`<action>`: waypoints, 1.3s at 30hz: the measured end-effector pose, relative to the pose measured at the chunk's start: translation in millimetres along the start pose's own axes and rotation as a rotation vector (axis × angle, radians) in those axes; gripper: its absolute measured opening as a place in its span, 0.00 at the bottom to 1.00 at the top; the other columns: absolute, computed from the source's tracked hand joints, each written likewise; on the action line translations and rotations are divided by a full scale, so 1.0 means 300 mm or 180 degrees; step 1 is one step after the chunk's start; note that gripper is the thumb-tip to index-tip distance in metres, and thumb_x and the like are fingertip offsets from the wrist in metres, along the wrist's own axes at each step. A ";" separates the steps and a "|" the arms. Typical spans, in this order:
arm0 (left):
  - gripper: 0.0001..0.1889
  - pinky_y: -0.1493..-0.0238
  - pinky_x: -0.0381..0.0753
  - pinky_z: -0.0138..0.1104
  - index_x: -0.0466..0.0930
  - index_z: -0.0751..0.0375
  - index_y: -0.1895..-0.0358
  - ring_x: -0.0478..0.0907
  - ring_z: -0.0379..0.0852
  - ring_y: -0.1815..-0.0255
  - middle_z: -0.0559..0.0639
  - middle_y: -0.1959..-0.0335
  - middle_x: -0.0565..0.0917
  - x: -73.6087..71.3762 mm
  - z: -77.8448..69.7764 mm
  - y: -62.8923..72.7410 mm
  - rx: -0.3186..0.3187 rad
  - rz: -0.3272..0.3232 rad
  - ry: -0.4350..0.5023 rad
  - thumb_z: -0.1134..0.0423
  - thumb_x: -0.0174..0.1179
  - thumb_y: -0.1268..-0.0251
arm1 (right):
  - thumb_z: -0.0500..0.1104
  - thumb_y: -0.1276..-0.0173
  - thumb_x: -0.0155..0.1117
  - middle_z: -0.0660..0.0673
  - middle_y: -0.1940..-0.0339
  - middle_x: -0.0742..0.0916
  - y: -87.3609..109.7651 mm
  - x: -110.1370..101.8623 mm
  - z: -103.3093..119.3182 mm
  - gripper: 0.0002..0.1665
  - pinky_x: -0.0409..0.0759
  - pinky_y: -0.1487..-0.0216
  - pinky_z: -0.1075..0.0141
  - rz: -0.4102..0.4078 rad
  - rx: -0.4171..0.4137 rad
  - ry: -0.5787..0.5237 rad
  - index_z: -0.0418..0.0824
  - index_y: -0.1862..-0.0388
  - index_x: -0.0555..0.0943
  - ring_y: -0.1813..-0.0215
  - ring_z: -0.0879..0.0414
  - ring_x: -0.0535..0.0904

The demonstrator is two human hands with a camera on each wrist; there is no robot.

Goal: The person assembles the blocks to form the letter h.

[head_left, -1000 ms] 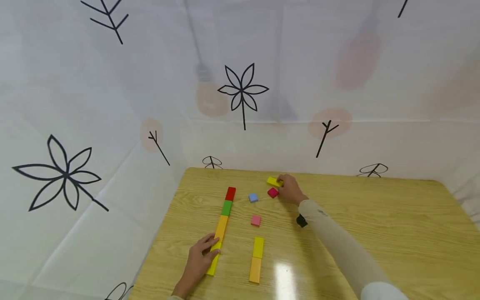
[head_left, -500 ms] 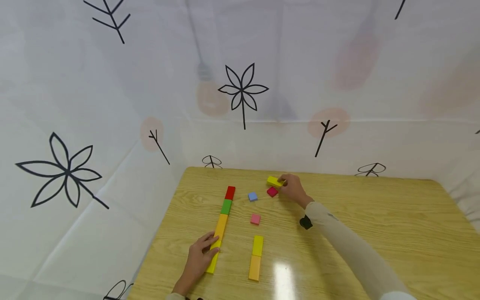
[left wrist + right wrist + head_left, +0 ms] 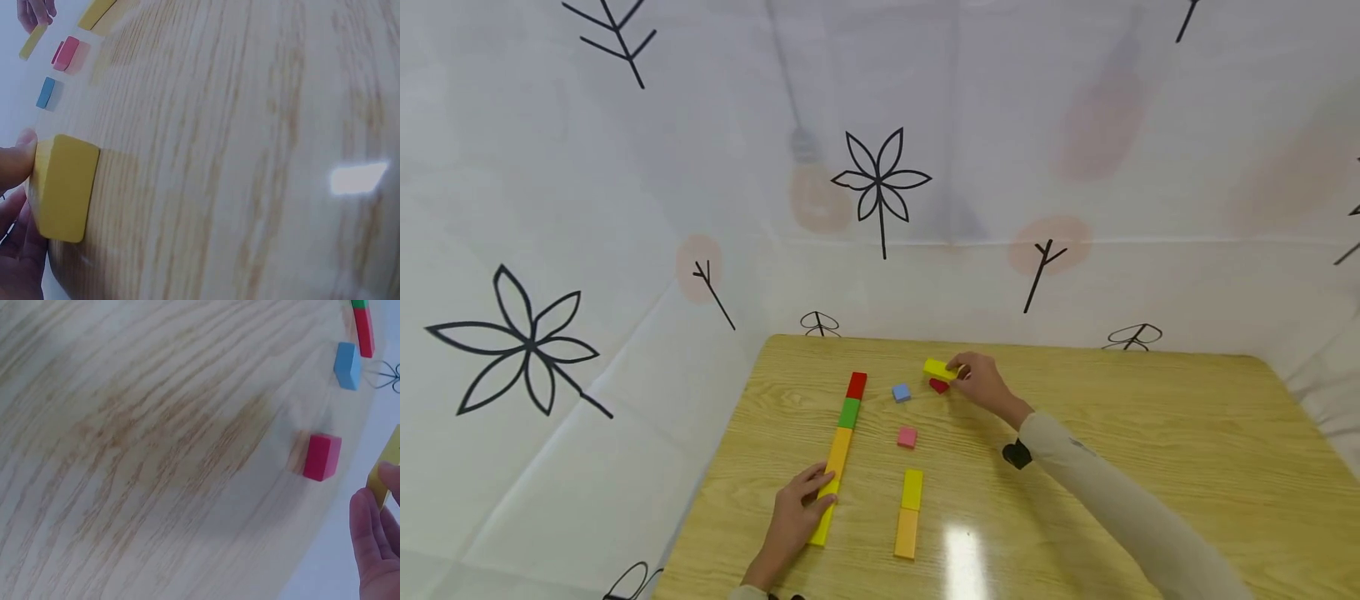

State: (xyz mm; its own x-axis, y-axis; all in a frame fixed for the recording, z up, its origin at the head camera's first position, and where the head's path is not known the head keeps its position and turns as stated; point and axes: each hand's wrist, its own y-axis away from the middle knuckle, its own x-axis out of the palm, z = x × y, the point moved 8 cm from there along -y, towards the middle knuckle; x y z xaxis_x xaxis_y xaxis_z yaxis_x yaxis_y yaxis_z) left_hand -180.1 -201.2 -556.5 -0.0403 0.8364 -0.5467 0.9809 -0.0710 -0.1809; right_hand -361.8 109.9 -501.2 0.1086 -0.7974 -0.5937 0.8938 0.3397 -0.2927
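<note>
My right hand point(image 3: 983, 383) pinches a yellow block point(image 3: 937, 369) by its right end, thumb on one side and fingers on the other. The block is held above the table, partly covering a dark red block point(image 3: 939, 387); in the right wrist view that red block point(image 3: 322, 457) stands apart from the hand. At the near end of a row, my left hand point(image 3: 795, 512) grips a long yellow block point(image 3: 822, 525) between thumb and fingers. Beyond it the row continues with an orange block point(image 3: 838, 450), a green block point(image 3: 848, 413) and a red block point(image 3: 857, 385).
Between the hands lie a blue block point(image 3: 901, 392) and a pink block point(image 3: 907, 437). Nearer me, another yellow block point(image 3: 912, 489) touches a light orange block point(image 3: 906, 533) end to end. A white printed cloth point(image 3: 880, 292) hangs behind the wooden table point(image 3: 1150, 467).
My right hand has raised the yellow block slightly and brought it toward me and a little left, over the dark red block. My left hand keeps its hold at the row's near end.
</note>
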 end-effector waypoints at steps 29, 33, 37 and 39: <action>0.19 0.50 0.79 0.39 0.82 0.66 0.49 0.77 0.54 0.45 0.58 0.42 0.77 -0.002 0.000 -0.002 0.0020 -0.0060 0.0009 0.68 0.68 0.46 | 0.27 0.46 0.70 0.42 0.62 0.83 0.096 0.107 0.154 0.13 0.82 0.64 0.67 0.0263 -0.0146 -0.0290 0.34 0.61 0.83 0.67 0.53 0.79; 0.19 0.50 0.79 0.38 0.82 0.66 0.49 0.77 0.54 0.45 0.58 0.42 0.77 -0.002 -0.002 -0.003 0.0013 -0.0057 0.0006 0.68 0.68 0.46 | 0.27 0.46 0.70 0.41 0.62 0.84 0.105 0.126 0.171 0.13 0.82 0.65 0.66 0.0326 -0.0226 -0.0348 0.34 0.61 0.83 0.66 0.50 0.80; 0.19 0.50 0.79 0.37 0.82 0.66 0.49 0.77 0.53 0.45 0.58 0.42 0.77 -0.001 0.001 -0.003 -0.0022 -0.0050 0.0037 0.69 0.68 0.47 | 0.27 0.47 0.71 0.42 0.64 0.84 0.111 0.144 0.183 0.13 0.82 0.66 0.67 0.0372 -0.0260 -0.0413 0.34 0.61 0.83 0.67 0.52 0.80; 0.19 0.50 0.80 0.37 0.82 0.66 0.49 0.77 0.54 0.45 0.58 0.42 0.77 -0.002 0.002 -0.003 -0.0040 -0.0053 0.0062 0.70 0.68 0.47 | 0.28 0.47 0.71 0.42 0.64 0.84 0.115 0.154 0.191 0.13 0.82 0.66 0.68 0.0395 -0.0267 -0.0425 0.34 0.61 0.83 0.67 0.53 0.80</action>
State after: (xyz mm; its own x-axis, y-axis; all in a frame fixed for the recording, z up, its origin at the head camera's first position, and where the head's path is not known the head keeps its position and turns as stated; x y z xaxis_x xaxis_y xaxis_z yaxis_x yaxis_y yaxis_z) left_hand -181.0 -201.9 -556.5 -0.0531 0.8478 -0.5276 0.9825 -0.0502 -0.1796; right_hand -301.1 56.4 -495.8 0.2775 -0.8040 -0.5259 0.8312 0.4754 -0.2883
